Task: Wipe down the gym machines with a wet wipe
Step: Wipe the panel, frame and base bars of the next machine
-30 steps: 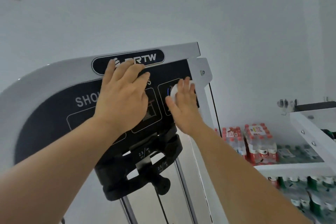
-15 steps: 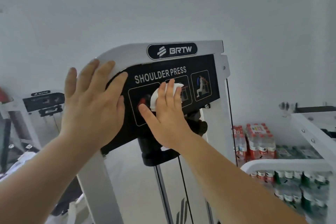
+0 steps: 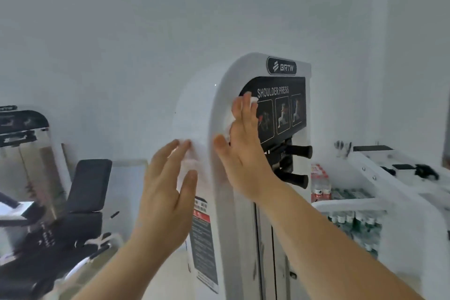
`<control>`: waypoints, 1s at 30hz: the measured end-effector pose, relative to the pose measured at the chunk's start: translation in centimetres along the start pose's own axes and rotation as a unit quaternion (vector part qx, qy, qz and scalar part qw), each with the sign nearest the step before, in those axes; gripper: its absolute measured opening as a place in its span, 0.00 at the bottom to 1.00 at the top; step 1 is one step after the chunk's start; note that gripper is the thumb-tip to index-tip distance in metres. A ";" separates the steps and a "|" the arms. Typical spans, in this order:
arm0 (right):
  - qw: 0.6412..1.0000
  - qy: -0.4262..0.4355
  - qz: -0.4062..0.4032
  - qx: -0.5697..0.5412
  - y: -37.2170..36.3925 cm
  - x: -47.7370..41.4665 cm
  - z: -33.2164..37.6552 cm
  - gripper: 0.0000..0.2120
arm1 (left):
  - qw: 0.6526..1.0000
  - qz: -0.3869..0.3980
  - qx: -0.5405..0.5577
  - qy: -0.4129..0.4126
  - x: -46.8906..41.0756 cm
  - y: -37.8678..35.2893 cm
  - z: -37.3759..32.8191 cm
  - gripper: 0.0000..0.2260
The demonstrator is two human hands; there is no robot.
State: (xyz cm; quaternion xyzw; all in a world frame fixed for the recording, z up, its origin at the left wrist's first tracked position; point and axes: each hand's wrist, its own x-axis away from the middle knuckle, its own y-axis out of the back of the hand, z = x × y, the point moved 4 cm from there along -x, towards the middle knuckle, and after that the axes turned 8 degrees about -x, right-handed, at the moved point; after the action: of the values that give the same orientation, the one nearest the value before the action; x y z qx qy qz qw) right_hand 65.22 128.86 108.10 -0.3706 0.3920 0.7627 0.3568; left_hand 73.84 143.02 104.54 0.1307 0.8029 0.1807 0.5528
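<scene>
Head view, left hand (image 3: pixel 168 192): fingers spread, holding nothing, at the shoulder press machine's (image 3: pixel 194 109) white side; contact blurred.
Right hand (image 3: pixel 243 146): flat, fingers straight, pressing the wet wipe (image 3: pixel 253 100) onto the curved front edge.
Bearing: the edge runs up-down; the black instruction panel (image 3: pixel 282 109) is just right of the wipe; the white side lies left, nearer the left hand.

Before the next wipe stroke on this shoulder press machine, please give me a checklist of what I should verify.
1. Wipe under right hand, fingers flat: ok.
2. Wipe pressed on machine at left edge of panel: ok.
3. Left hand touching machine's side: cannot tell, blurred.
4. Handles not touched by right hand: ok.
5. Wipe wet enough: cannot tell.
</scene>
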 end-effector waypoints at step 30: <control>0.718 0.061 0.281 0.635 -2.8 -4.6 8.7 0.54 | 0.981 0.076 0.084 -0.159 0.9 -0.9 6.5 0.34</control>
State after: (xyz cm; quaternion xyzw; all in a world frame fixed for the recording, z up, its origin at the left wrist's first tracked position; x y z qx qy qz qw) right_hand 67.31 136.41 114.70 0.0241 0.8910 0.3761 0.2532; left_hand 79.58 143.52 101.25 0.2644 0.7048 0.1313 0.6451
